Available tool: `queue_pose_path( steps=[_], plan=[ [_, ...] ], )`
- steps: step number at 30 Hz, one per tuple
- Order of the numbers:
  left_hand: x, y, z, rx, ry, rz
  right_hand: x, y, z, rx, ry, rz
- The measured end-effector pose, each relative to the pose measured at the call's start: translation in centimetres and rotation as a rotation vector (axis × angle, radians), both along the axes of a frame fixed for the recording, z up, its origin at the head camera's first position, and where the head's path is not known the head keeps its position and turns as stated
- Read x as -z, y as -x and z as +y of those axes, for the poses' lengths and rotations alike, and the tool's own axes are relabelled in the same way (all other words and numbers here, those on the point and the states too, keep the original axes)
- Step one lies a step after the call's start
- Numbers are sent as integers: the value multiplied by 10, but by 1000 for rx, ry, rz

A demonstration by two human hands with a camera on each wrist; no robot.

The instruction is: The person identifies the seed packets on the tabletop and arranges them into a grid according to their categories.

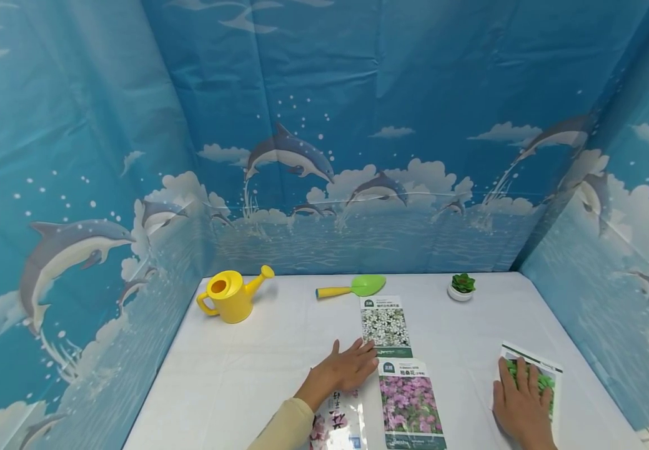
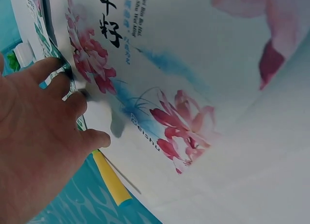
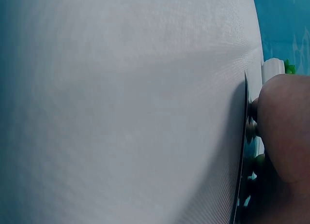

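My left hand (image 1: 342,370) reaches over a white seed packet with red-pink flowers (image 2: 186,132), fingers spread. Its fingertips come right to the lower left edge of a packet picturing white blossoms (image 1: 385,326). Just below that one lies a packet with purple-pink flowers (image 1: 411,403). At the right side of the table, my right hand (image 1: 523,406) rests with extended fingers on a packet picturing green leaves (image 1: 550,379), covering much of it. In the right wrist view, this packet (image 3: 245,151) appears edge-on beneath the fingers.
A yellow watering can (image 1: 233,299) stands at the back left. Near the back edge lies a trowel (image 1: 366,285) with a green blade and yellow handle. A small potted succulent (image 1: 461,286) is at the back right. Dolphin-print curtains (image 1: 324,206) surround the white table (image 1: 234,375).
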State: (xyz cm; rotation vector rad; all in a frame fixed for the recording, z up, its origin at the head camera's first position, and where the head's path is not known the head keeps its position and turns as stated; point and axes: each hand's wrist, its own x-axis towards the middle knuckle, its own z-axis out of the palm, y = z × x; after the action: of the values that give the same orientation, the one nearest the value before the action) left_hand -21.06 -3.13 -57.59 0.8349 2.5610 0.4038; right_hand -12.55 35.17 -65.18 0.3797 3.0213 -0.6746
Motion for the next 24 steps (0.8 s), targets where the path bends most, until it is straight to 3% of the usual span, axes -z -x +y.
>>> queue_pose_path(
  steps=[24],
  plan=[
    [0, -8, -32, -74, -15, -11, -2, 2, -2, 14, -13, -28]
  ],
)
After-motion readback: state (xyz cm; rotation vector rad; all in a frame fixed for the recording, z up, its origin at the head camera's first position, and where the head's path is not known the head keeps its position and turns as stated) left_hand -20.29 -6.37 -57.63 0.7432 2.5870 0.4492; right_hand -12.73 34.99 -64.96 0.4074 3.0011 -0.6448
